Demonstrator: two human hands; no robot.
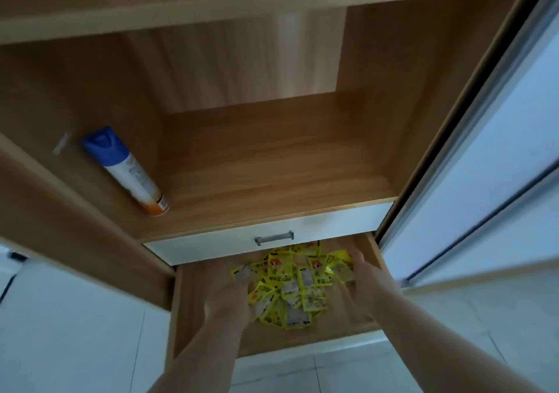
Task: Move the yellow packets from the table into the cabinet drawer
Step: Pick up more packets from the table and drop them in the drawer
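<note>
A loose heap of several yellow packets lies on the bottom of the pulled-out wooden cabinet drawer. Both my arms reach down into that drawer. My left hand rests at the pile's left edge, fingers spread and touching the packets. On the pile's right side is my right hand, with its fingertips against the outermost packets. Neither hand visibly grips a packet, though the picture is blurred. No table is in view.
Just above the open drawer is a closed white drawer with a metal handle. A blue-capped spray can lies on the shelf above it, at the left. A white cabinet door stands open at the right. Pale floor tiles surround the cabinet.
</note>
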